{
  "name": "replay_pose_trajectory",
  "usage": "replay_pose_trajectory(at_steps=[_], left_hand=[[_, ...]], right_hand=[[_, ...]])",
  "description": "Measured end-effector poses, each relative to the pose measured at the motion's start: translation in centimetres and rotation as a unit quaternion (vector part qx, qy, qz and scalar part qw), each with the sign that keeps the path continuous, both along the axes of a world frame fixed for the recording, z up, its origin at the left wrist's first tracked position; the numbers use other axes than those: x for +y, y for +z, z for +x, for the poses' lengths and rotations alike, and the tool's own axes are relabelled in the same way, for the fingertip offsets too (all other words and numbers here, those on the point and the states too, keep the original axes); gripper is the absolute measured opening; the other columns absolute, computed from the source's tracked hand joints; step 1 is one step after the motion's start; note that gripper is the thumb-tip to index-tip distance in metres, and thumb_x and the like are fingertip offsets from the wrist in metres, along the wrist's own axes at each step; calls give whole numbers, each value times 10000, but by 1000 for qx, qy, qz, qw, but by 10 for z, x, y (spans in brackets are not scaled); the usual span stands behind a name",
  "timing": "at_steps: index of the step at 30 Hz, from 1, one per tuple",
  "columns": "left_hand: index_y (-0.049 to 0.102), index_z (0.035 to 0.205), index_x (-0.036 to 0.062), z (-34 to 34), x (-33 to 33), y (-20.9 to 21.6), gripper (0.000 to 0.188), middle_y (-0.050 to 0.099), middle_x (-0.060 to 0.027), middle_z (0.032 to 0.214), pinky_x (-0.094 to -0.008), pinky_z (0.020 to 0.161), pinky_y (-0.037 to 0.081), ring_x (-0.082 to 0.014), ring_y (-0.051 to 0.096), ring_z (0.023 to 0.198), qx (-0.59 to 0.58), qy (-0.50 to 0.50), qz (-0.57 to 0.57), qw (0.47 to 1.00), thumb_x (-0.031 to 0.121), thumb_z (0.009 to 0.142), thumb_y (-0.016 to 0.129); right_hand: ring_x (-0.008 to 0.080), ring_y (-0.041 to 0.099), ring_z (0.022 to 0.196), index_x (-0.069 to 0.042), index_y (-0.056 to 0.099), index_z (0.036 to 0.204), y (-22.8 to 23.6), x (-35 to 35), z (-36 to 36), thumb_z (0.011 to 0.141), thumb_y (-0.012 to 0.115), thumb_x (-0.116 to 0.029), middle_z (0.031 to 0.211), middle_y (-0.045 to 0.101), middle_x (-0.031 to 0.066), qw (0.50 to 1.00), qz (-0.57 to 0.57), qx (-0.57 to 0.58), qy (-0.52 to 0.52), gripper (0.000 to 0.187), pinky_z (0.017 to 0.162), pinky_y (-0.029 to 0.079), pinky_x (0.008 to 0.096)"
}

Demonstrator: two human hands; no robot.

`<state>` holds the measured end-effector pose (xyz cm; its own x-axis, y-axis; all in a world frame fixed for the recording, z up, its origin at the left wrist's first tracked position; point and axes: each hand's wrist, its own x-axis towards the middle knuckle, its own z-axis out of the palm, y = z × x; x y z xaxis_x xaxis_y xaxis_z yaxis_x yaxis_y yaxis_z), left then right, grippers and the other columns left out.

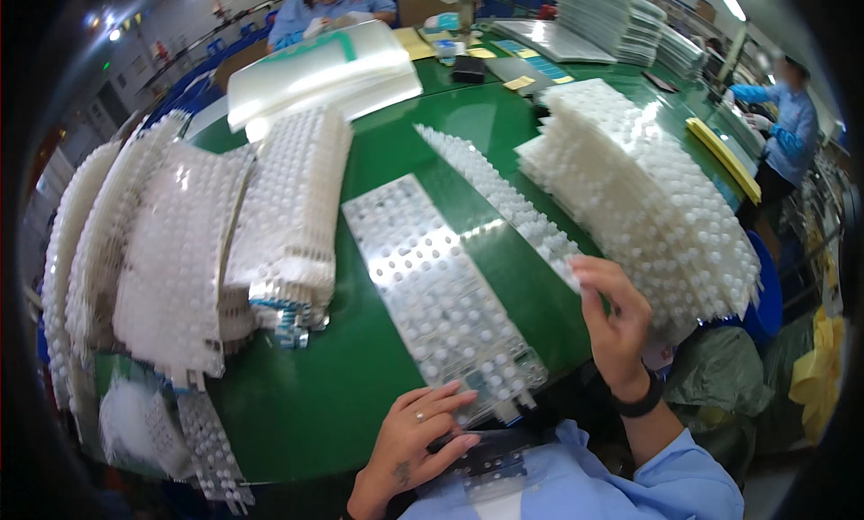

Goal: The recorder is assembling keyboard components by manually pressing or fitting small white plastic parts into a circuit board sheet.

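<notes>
A long clear sheet (432, 277) dotted with white domes lies slantwise on the green table in front of me; it looks like a keyboard membrane. At its near end rests my left hand (423, 439), open, fingers stretched over the edge and thumb apart. A clear piece (490, 457) with small dots shows below that hand, partly hidden. To the right runs a narrow strip of white domes (504, 196). My right hand (616, 313) is at the strip's near end, thumb and forefinger pinched together. Whatever sits between those fingertips is too small to make out.
Stacks of domed sheets (288, 187) fill the left side, and another tall stack (639, 187) fans out at the right. Behind lies a pile of clear film (324, 70). One person (333, 7) sits across the table; another (783, 115) stands at the right.
</notes>
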<state>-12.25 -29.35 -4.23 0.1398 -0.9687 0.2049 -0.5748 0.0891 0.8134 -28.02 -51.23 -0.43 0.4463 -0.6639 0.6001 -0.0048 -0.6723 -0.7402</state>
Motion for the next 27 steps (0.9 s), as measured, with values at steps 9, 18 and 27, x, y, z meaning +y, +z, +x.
replay_pose_trajectory(at_steps=[9, 18, 27], left_hand=[[630, 729, 37, 13, 16, 12, 224, 707, -116, 1002, -389, 855, 479, -278, 654, 923, -19, 6, -46, 999, 217, 758, 761], [595, 686, 35, 29, -9, 15, 251, 670, -113, 1190, -431, 1001, 391, -356, 526, 1243, 53, -82, 19, 995, 207, 775, 755], [593, 693, -1, -10, 1, 35, 211, 685, -173, 1124, -429, 949, 440, -339, 594, 1159, 105, -79, -18, 991, 146, 792, 709]], right_hand=[[289, 597, 1081, -132, 703, 1079, -24, 87, -4, 783, 679, -77, 1135, 663, 38, 943, -80, 233, 222, 302, 934, 425, 426], [103, 591, 778, -16, 610, 938, -66, 90, -67, 976, 552, -336, 840, 621, 65, 737, 653, 99, 142, 328, 662, 492, 260], [137, 635, 920, 38, 646, 1084, -13, 76, -57, 912, 592, -70, 1009, 691, 122, 974, 193, 99, 63, 210, 813, 509, 293]])
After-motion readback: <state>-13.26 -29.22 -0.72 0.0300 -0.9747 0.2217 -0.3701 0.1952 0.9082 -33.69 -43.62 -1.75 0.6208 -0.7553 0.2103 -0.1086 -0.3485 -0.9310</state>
